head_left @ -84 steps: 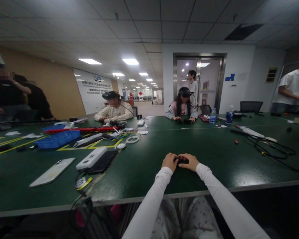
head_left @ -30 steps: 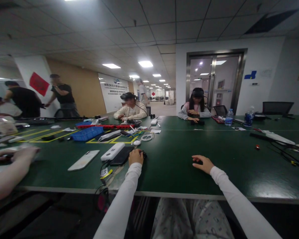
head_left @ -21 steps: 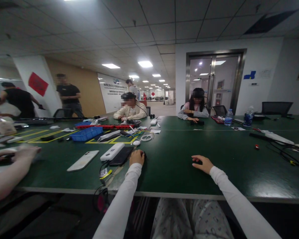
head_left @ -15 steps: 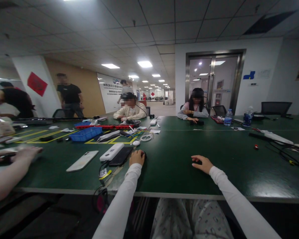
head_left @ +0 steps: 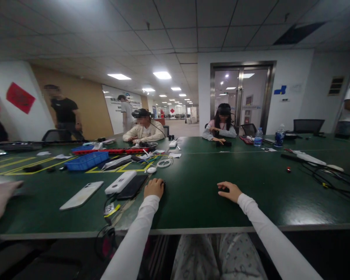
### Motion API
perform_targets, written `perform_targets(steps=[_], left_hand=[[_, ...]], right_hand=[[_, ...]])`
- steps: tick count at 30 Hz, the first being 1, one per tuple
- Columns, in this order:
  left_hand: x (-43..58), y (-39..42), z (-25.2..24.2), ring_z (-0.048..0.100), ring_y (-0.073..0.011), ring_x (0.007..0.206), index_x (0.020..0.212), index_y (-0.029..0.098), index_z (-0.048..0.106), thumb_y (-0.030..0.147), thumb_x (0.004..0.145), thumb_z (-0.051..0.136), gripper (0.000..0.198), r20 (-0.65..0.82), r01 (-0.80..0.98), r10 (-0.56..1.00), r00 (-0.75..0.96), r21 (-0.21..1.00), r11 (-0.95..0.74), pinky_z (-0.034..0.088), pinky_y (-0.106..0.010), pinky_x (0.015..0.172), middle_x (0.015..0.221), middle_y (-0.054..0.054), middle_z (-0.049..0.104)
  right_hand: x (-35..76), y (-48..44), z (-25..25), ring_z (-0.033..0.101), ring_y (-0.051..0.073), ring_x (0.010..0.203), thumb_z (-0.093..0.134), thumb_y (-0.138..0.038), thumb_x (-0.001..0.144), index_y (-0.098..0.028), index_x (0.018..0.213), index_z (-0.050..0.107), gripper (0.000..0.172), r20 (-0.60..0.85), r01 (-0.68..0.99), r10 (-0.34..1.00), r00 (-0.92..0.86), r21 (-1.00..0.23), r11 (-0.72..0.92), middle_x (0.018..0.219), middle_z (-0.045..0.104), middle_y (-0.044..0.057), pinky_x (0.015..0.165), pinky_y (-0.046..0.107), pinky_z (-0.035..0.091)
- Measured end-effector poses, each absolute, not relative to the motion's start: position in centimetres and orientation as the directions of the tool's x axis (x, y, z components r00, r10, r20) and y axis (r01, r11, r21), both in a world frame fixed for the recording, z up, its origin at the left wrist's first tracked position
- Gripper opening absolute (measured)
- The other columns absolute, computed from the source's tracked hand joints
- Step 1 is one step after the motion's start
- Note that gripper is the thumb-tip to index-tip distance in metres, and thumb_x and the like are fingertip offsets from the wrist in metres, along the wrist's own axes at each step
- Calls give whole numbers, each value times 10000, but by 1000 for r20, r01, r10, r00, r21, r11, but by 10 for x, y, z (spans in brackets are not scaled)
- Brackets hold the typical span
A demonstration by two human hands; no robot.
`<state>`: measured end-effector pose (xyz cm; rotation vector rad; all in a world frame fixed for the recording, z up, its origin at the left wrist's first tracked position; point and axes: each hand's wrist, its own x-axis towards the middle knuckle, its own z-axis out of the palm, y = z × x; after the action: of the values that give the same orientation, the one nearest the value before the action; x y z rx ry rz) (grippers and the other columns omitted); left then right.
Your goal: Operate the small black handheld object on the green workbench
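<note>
Fingers of the left hand bend down over a small dark piece, of which only an edge shows; grip or mere contact, I cannot tell. Right hand: thumb and forefinger slightly apart, a black piece partly visible behind them under the palm; whether they close on it, I cannot make out. Hands well apart, bare green table between. I judge the step in hand to be handling the two pieces separately, one per hand. As I read it, the next move calls for a sure pinch, with the left hand kept clear of the black slab just beside it. Further left: white power bank, pale phone, then a blue tray beyond. Off to the right, well apart: small red piece.
</note>
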<state>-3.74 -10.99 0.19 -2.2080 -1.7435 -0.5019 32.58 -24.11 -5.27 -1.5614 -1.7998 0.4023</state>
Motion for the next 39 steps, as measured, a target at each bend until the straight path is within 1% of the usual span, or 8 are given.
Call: perform_targets(steps=[7, 12, 18, 24, 30, 34, 39], left_hand=[[-37, -106, 0, 470, -242, 1032, 1001, 243, 596, 295, 842, 337, 308, 434, 982, 884, 176, -16, -187, 409, -363, 788, 1057, -85, 559], [-39, -103, -2, 473, -244, 1025, 1012, 244, 595, 314, 839, 348, 310, 427, 982, 887, 174, -11, -187, 413, -355, 779, 1061, -87, 551], [-29, -101, -6, 488, -225, 999, 999, 223, 586, 323, 841, 356, 297, 409, 973, 894, 181, 56, -222, 413, -326, 785, 1031, -83, 552], [19, -115, -10, 503, -194, 961, 969, 196, 573, 309, 829, 407, 245, 391, 924, 874, 290, 123, -362, 405, -297, 795, 1012, -75, 553], [92, -148, -13, 503, -165, 964, 964, 201, 575, 281, 822, 443, 210, 352, 823, 826, 440, 211, -528, 391, -280, 825, 1005, -56, 557], [134, -170, -16, 497, -162, 965, 963, 203, 574, 272, 818, 458, 198, 356, 736, 755, 550, 220, -640, 388, -283, 825, 996, -48, 553], [156, -183, -17, 487, -164, 975, 964, 199, 574, 260, 817, 461, 195, 351, 664, 693, 630, 220, -715, 388, -293, 832, 1010, -47, 545]], right_hand=[[326, -242, -49, 554, 203, 948, 591, -392, 720, -244, 1113, 553, 422, 280, 729, 960, -18, -654, 204, 1039, 613, 33, 883, 396, 411], [325, -241, -49, 553, 204, 952, 595, -374, 718, -245, 1109, 554, 414, 270, 729, 963, 1, -659, 184, 1041, 613, 26, 895, 410, 402], [326, -241, -49, 551, 199, 958, 587, -386, 725, -250, 1113, 549, 413, 277, 724, 961, -10, -660, 198, 1047, 606, 24, 890, 399, 405], [325, -242, -45, 556, 206, 934, 605, -400, 709, -251, 1121, 549, 441, 290, 744, 957, -10, -637, 201, 1023, 619, 27, 871, 398, 409], [326, -240, -46, 556, 204, 908, 639, -445, 670, -264, 1173, 510, 551, 314, 757, 949, -16, -616, 217, 1020, 619, 20, 846, 388, 412], [326, -238, -46, 556, 206, 910, 664, -458, 643, -287, 1206, 478, 617, 313, 768, 950, -18, -603, 214, 1025, 615, 18, 844, 389, 405], [326, -239, -42, 556, 209, 918, 679, -442, 630, -296, 1193, 492, 612, 296, 777, 955, -17, -597, 198, 1026, 610, 20, 841, 388, 401]])
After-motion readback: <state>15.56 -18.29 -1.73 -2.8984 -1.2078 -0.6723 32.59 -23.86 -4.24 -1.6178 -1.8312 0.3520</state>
